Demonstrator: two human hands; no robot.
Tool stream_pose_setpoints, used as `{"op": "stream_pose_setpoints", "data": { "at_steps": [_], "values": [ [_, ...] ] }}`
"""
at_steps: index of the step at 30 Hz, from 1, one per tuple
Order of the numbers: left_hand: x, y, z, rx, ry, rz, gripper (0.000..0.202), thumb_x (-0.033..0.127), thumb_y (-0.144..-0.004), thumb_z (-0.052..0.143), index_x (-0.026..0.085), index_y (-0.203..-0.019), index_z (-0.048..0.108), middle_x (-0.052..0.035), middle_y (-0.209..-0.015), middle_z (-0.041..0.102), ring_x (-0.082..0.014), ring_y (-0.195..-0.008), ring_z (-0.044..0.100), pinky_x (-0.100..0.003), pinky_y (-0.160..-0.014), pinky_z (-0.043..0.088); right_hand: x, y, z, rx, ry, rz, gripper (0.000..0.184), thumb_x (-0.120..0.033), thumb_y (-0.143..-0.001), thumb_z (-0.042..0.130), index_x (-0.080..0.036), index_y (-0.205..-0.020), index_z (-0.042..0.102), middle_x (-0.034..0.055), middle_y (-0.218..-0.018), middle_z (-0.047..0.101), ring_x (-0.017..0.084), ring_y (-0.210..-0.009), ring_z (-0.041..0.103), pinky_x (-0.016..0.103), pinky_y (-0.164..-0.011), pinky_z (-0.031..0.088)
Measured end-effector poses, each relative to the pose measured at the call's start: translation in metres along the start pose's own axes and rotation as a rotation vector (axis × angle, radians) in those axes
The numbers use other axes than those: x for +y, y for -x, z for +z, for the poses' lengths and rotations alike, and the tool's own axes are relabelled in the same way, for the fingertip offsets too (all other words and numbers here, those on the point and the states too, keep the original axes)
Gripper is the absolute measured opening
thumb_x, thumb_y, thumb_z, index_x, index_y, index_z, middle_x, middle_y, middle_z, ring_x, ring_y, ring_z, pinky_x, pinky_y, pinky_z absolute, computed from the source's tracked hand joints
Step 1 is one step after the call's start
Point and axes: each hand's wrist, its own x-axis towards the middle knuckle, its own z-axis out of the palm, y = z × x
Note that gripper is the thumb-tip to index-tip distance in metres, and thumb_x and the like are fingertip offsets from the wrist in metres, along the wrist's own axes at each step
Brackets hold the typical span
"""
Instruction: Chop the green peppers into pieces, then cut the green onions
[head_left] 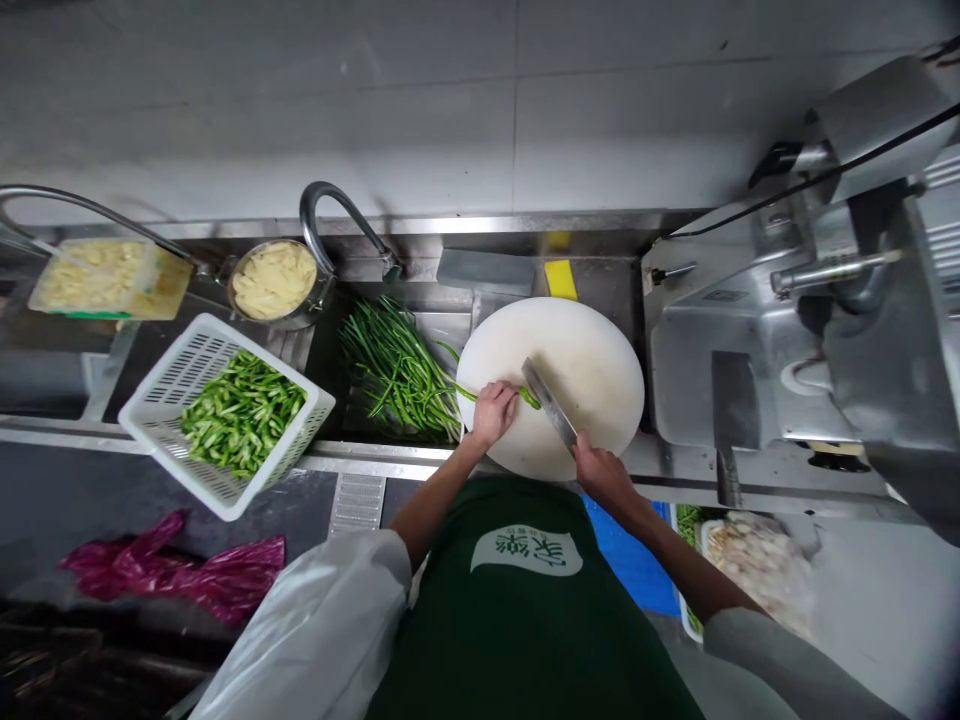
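Left hand: the left hand (495, 412) is curled over a green pepper (528, 398), fingers bent and drawn in, holding it down on the board. One end pokes out past the fingertips towards the blade; the part under the palm is hidden.
Right hand: the right hand (600, 470) is wrapped fully round the handle of a knife (553, 405) — a closed fist, the handle mostly covered.
Knife: its broad blade slants away from the right hand, up and to the left, just beside the pepper's free end. Whether the edge touches pepper or board cannot be told.
Board: the round white cutting board (611, 350) sits at the counter's near side, over the right end of the sink; the pepper lies on its left half.
Sink: a heap of long greens (405, 370) fills the basin left of the board, with one thin green length reaching over the board's left edge.
Basket: a white plastic basket (161, 412), tilted, holds cut green pieces (244, 410).
Behind: a metal pot of pale slices (274, 280) stands beside the curved tap (349, 200); a yellow cloth or sponge (560, 279) lies just beyond the board.
Right side: a second knife (735, 400) rests on the metal machine (686, 375) — well apart from both hands.
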Motion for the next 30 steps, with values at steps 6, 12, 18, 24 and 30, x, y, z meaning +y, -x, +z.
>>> {"op": "stream_pose_setpoints", "data": {
  "at_steps": [6,12,18,24,30],
  "values": [
    [0.021,0.005,0.013,-0.070,-0.147,0.096,0.028,0.028,-0.106,0.044,0.022,-0.112,0.070,-0.0080,-0.104,0.067,-0.0234,-0.096,0.055,-0.038,-0.085,0.044,0.005,0.001,0.001,-0.002,0.016,-0.001,0.032,-0.025,-0.107,0.023,-0.013,-0.126,0.045,0.0146,-0.095,0.073,0.029,-0.092,0.073,0.034,-0.076,0.045],
    [0.028,0.011,0.022,-0.087,-0.214,0.071,0.030,0.026,-0.106,0.042,0.023,-0.117,0.069,-0.0100,-0.105,0.067,-0.0258,-0.095,0.054,-0.041,-0.081,0.041,-0.004,0.031,-0.003,0.010,0.026,-0.027,0.033,-0.016,-0.102,0.029,-0.011,-0.133,0.042,0.0150,-0.096,0.074,0.028,-0.092,0.073,0.032,-0.075,0.046],
    [0.025,0.011,0.026,-0.093,-0.173,0.053,0.030,0.026,-0.105,0.043,0.026,-0.120,0.069,-0.0108,-0.107,0.067,-0.0266,-0.097,0.054,-0.042,-0.083,0.042,-0.015,0.042,-0.004,-0.013,0.051,-0.009,0.043,-0.006,-0.096,0.036,-0.010,-0.138,0.040,0.0167,-0.095,0.074,0.029,-0.091,0.074,0.033,-0.076,0.048],
    [0.020,0.014,0.027,-0.076,-0.123,0.037,0.031,0.029,-0.106,0.041,0.024,-0.120,0.069,-0.0097,-0.110,0.068,-0.0249,-0.095,0.054,-0.039,-0.084,0.042,-0.039,-0.010,-0.020,0.036,0.041,-0.032,0.042,-0.004,-0.096,0.032,-0.009,-0.136,0.043,0.0189,-0.102,0.074,0.028,-0.100,0.073,0.033,-0.083,0.048],
    [0.022,0.016,0.029,-0.077,-0.121,0.037,0.030,0.026,-0.104,0.043,0.025,-0.119,0.069,-0.0103,-0.108,0.067,-0.0263,-0.097,0.054,-0.041,-0.084,0.042,-0.028,0.016,-0.026,0.025,0.066,-0.018,0.038,-0.016,-0.103,0.030,-0.008,-0.139,0.041,0.0176,-0.096,0.074,0.030,-0.096,0.073,0.035,-0.082,0.048]
  ]
}}
